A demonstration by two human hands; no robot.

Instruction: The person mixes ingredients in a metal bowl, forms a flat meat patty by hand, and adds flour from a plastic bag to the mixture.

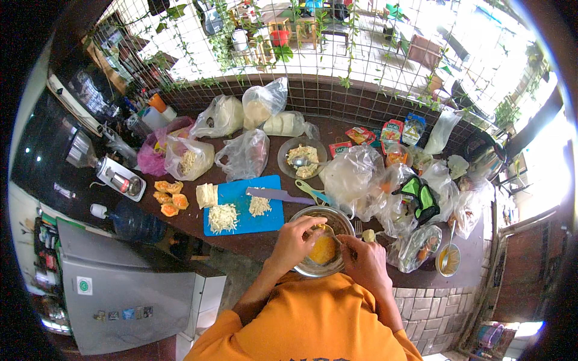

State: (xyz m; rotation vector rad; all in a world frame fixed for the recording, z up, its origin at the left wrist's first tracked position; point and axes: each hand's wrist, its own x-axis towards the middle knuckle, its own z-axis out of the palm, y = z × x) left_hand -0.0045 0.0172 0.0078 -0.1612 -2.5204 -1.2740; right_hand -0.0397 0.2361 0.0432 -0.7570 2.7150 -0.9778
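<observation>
A clear glass bowl (343,221) with a yellow-orange mixture stands at the counter's near edge in front of me. My left hand (296,239) rests over the bowl's left rim, fingers curled at the mixture. My right hand (365,257) is at the bowl's right rim and grips a thin utensil whose tip dips into the mixture. Both sleeves are orange. A blue cutting board (241,198) with piles of shredded pale food and a purple-handled knife (278,195) lies just left of the bowl.
Orange fruit pieces (168,197) lie left of the board. Several plastic bags (244,153) crowd the counter's back and right. A glass plate of food (303,157), a small bowl with a spoon (448,259), a blender (105,165) and a wire fence (337,66) surround the area.
</observation>
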